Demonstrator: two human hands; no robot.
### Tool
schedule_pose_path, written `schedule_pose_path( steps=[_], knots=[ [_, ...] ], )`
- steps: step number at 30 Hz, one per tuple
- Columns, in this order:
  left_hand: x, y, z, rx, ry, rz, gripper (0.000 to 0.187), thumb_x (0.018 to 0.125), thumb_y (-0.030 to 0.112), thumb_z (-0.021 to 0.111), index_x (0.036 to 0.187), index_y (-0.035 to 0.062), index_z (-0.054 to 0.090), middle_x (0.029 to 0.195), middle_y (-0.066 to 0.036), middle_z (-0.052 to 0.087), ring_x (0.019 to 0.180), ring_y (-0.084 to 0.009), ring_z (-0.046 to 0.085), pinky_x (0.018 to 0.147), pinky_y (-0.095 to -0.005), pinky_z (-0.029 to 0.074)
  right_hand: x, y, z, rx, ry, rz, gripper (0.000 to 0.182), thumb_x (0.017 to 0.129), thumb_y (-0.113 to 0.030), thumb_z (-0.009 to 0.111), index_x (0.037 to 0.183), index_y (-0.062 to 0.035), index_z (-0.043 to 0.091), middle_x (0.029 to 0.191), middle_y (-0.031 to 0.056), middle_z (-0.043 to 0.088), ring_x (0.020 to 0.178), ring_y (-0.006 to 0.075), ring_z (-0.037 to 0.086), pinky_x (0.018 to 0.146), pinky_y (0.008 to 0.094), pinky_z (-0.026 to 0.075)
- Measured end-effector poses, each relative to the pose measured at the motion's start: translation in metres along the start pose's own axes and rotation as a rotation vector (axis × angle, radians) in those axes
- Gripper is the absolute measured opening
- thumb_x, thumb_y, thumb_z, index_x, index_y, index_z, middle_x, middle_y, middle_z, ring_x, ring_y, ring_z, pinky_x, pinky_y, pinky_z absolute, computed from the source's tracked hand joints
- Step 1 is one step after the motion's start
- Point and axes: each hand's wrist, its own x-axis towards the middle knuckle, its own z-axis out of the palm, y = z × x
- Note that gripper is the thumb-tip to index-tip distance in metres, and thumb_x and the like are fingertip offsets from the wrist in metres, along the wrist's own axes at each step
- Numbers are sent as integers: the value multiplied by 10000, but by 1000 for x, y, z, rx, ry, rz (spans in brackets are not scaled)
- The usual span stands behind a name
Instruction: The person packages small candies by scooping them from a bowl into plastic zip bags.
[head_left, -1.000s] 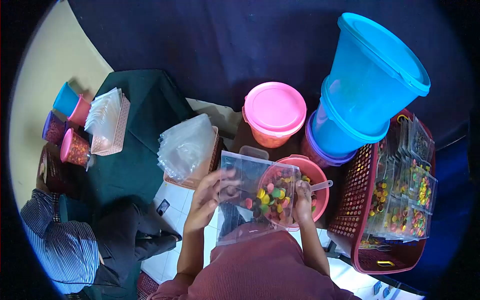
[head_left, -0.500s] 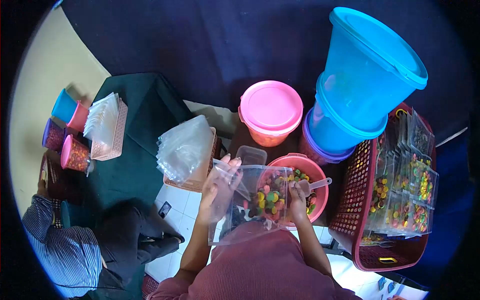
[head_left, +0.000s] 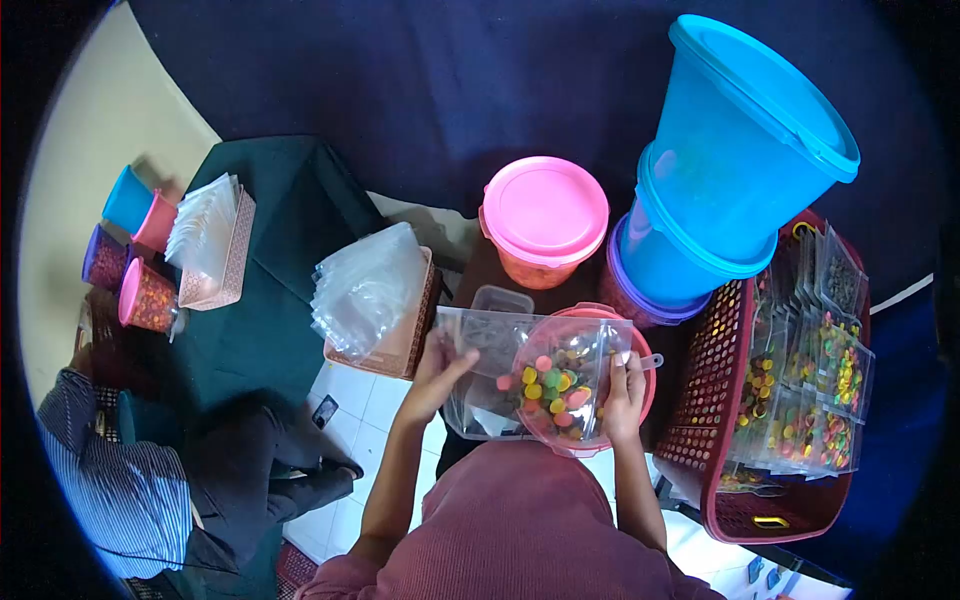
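A clear plastic bag [head_left: 484, 345] is stretched between my hands over a pink tub [head_left: 648, 410]. My left hand [head_left: 438, 378] is closed on the bag's left side, its thumb on the front. My right hand [head_left: 624, 400] grips the right edge, near its corner. Small round pieces [head_left: 550, 388] in yellow, green, pink and dark colours show at the bag; some seem to be inside, while others may be seen through it in the tub. A pale scoop's handle [head_left: 652, 361] sticks out past my right fingers; its bowl is hidden.
Behind the tub stand a pink-lidded tub [head_left: 545, 210] and stacked blue tubs [head_left: 730, 170]. A maroon basket [head_left: 710, 400] at right holds several filled bags [head_left: 800, 400]. Unfilled bags [head_left: 370, 290] lie in a basket at left. Another person in a striped shirt [head_left: 120, 480] sits far left.
The bag has moved right and now lies flatter, stretched wider between my hands. My right hand has shifted slightly right, off the scoop and onto the bag's edge.
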Motion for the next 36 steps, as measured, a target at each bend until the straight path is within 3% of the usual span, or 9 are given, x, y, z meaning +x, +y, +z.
schedule_pose_path(
  steps=[4, 9, 15, 19, 21, 24, 27, 31, 36],
  knots=[
    [-7, -6, 5, -378, -312, -220, 578, 736, 240, 609, 1211, 29, 357, 1047, -68, 478, 925, -148, 479, 811, -272, 381, -7, -3, 11, -55, -108, -124, 131, 888, -172, 380, 801, -88, 431, 597, -68, 375, 482, 6, 319, 405, 168, 242],
    [-12, -28, 8, -588, -305, -316, 529, 770, 221, 580, 1215, 36, 363, 1011, -60, 515, 917, -134, 500, 772, -271, 416, -15, -26, 10, -42, -178, -68, 137, 886, -169, 377, 781, -94, 423, 584, -62, 375, 454, 8, 315, 390, 164, 240],
    [-15, -21, 31, -219, 78, 148, 569, 775, 74, 561, 1236, -10, 237, 1020, -115, 522, 869, -159, 541, 711, -266, 462, -10, -22, 4, -321, -111, -216, 135, 868, -164, 418, 829, -40, 456, 572, -24, 451, 491, 34, 414, 432, 190, 322],
    [-21, -18, 30, -146, 39, 300, 700, 764, 75, 574, 1288, 43, 111, 1059, -138, 493, 886, -176, 531, 743, -288, 451, -3, -14, 5, -495, -62, -346, 105, 850, -134, 438, 828, -33, 454, 592, 11, 484, 533, 71, 453, 475, 237, 363],
    [-20, -22, 27, -115, 83, 400, 627, 766, 74, 568, 1276, 53, 204, 1054, -126, 491, 796, -139, 542, 639, -245, 471, -3, -11, 12, -501, -59, -330, 91, 843, -121, 448, 832, -31, 452, 612, 28, 500, 551, 82, 467, 492, 251, 378],
    [-20, -20, 18, -285, 55, 60, 393, 777, 77, 555, 1144, 23, 427, 995, -91, 506, 543, -53, 481, 367, -168, 377, -5, -17, 29, -251, 31, -408, 106, 830, -115, 469, 888, -26, 477, 667, 75, 529, 607, 94, 490, 530, 244, 386],
    [-12, -32, 5, -189, 100, 105, 403, 778, 79, 556, 1152, 26, 415, 964, -87, 518, 515, -51, 471, 368, -175, 377, -6, -18, 29, -341, 15, -270, 195, 771, -105, 532, 944, -18, 510, 741, 112, 550, 684, 162, 525, 610, 294, 404],
    [1, -43, -3, -124, 134, 153, 393, 770, 73, 565, 1136, 22, 432, 926, -83, 528, 446, -47, 432, 337, -178, 350, -8, 0, 28, -780, -29, -479, 342, 644, -92, 591, 972, -9, 544, 826, 134, 556, 817, 324, 498, 760, 416, 369],
    [18, -60, -7, -70, 118, 315, 381, 759, 52, 574, 1117, 8, 449, 971, -81, 521, 775, -111, 517, 681, -230, 436, -21, 8, 29, -800, 12, -462, 345, 659, -70, 588, 994, -4, 537, 965, 167, 492, 932, 315, 445, 812, 383, 351]
  ],
)
